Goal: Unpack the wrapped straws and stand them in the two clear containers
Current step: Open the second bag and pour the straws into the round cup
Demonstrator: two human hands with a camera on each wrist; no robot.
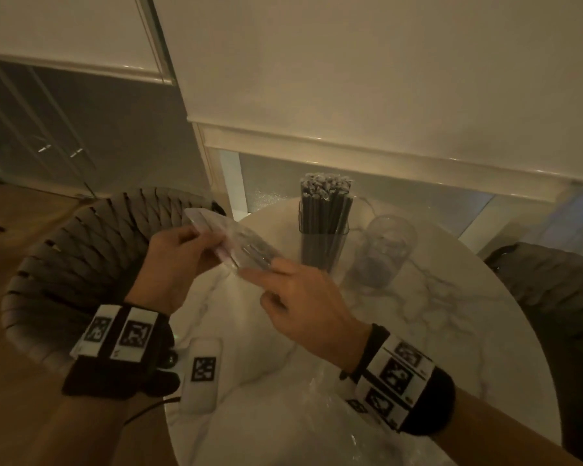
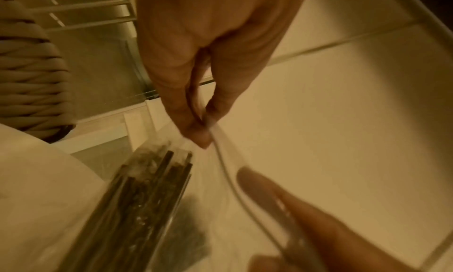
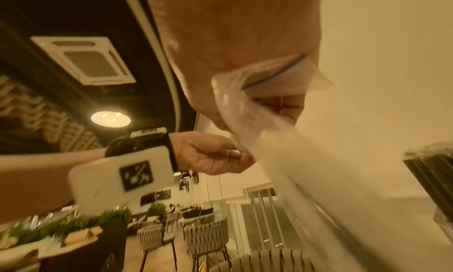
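Above the round marble table [image 1: 428, 334] both hands hold a clear plastic bag [image 1: 231, 235] with a few dark straws inside. My left hand [image 1: 212, 245] pinches the bag's upper edge [image 2: 215, 133]. My right hand [image 1: 258, 274] pinches its lower end, near the zip strip [image 3: 277, 76]. Behind the hands a clear container [image 1: 323, 243] stands packed with upright dark straws [image 2: 147, 195]. To its right stands the second clear container [image 1: 382, 253]; its contents are too blurred to make out.
Crumpled clear wrapping [image 1: 320, 422] lies on the table's near edge under my right wrist. A woven chair [image 1: 81, 250] stands left of the table and another [image 1: 556, 297] at its right. White wall panels rise behind.
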